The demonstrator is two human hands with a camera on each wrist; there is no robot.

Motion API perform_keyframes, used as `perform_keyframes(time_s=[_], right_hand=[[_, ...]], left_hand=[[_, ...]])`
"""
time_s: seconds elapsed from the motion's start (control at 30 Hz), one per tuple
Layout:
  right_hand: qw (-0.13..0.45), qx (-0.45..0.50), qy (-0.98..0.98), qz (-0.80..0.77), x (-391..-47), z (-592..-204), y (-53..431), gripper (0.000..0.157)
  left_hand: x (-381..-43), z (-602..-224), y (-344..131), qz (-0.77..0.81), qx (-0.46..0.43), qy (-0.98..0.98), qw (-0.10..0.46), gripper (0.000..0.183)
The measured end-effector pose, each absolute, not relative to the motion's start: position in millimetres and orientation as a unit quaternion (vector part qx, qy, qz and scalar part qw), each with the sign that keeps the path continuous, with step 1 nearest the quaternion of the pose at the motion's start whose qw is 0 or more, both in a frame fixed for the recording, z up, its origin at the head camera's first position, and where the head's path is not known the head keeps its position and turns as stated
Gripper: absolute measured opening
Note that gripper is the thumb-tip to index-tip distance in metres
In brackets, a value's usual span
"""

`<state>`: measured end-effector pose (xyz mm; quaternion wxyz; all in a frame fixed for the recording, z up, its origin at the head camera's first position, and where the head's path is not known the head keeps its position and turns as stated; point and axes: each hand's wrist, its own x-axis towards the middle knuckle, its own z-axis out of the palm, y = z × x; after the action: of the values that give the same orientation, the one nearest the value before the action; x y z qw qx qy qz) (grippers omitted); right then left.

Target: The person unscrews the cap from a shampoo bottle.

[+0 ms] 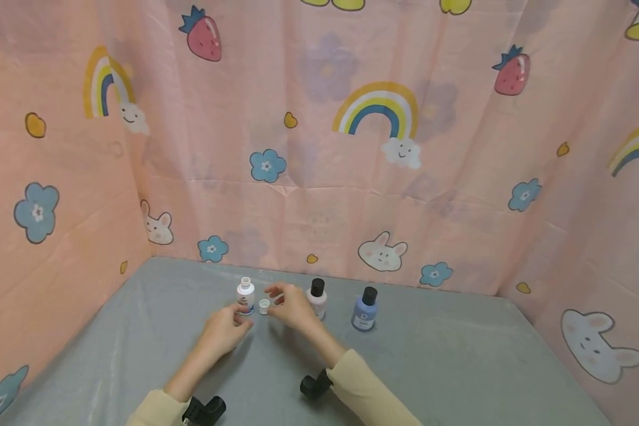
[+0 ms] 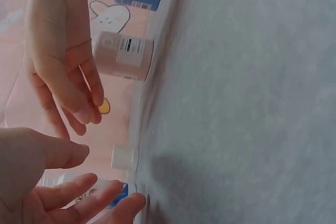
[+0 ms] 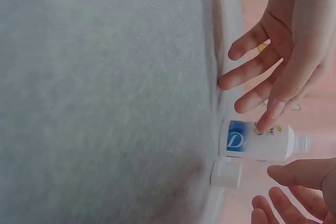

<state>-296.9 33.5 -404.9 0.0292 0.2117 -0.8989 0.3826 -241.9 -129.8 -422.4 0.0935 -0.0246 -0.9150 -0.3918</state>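
A small white bottle (image 1: 247, 294) with a blue-and-white label stands upright on the grey table, its threaded neck bare. Beside it, to the right, a white screw cap (image 1: 264, 306) rests on the table. My left hand (image 1: 226, 329) is at the bottle's near side, fingers spread and relaxed, fingertips overlapping its lower part in the head view. Over the cap's right side hovers my right hand (image 1: 294, 309), fingers loosely bent with nothing between them. The right wrist view shows the cap (image 3: 226, 174) close to the bottle's base (image 3: 252, 140), below the right hand's thumb.
A pale pink bottle (image 1: 318, 293) with a black cap stands just behind the right hand, partly covered by it. Farther right is a blue bottle (image 1: 364, 311), also black-capped. A pink patterned curtain (image 1: 319, 213) borders the back and sides of the table (image 1: 458, 367).
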Motion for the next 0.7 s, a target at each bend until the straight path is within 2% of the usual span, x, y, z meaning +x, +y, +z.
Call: perform_keyframes(time_s=[0.27, 0.7], right_hand=[[0.045, 0.232, -0.89, 0.39, -282, -396, 50, 0.032], [0.131, 0.256, -0.879, 0.38, -265, -394, 79, 0.024]], left_hand=[[-238, -422, -113, -0.396, -0.055, -0.91, 0.111, 0.03], [-233, -419, -88, -0.422, -0.089, -0.897, 0.096, 0.034]])
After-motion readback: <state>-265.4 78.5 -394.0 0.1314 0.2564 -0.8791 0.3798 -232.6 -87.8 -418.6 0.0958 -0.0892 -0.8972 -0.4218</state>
